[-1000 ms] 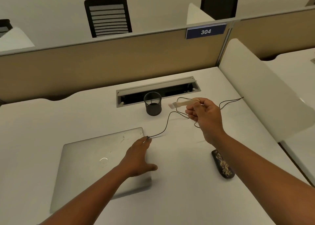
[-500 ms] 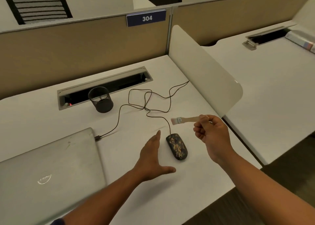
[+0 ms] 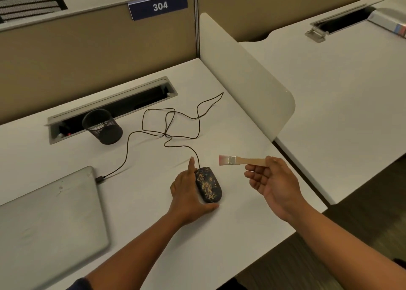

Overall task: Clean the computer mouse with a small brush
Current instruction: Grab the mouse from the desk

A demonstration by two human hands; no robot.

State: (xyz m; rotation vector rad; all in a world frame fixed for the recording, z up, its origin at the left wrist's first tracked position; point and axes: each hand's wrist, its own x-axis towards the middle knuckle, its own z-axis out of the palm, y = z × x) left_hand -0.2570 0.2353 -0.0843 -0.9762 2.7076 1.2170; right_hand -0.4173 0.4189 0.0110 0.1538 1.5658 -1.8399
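The person is standing at the white desk [image 3: 153,235] with both arms extended over it. The computer mouse [image 3: 208,184] is lying flat on the desk near its right front corner, its long axis running roughly away from the person and leaning slightly to the left at the far end, where its cable [image 3: 167,134] is leaving it.

The left hand [image 3: 186,193] is lying against the mouse's left flank, fingers spread, forefinger pointing along the body and thumb curling round the near end; it is cupping the mouse, not lifting it. Whether the palm is pressing down cannot be told.

The right hand [image 3: 273,182] is hovering to the right of the mouse, clear of it and above the desk, pinching the wooden handle of the small brush [image 3: 240,160] between thumb and fingertips. The brush is lying level, bristles pointing left, and its tip is standing just beyond the mouse's far right shoulder, not touching it. The left hand is therefore the nearer; the brush, in my judgement, needs to come down and leftward to meet the shell.

The mouse is presenting a dark, low oval shell with a mottled gold pattern along its back. No dust is discernible at this range.
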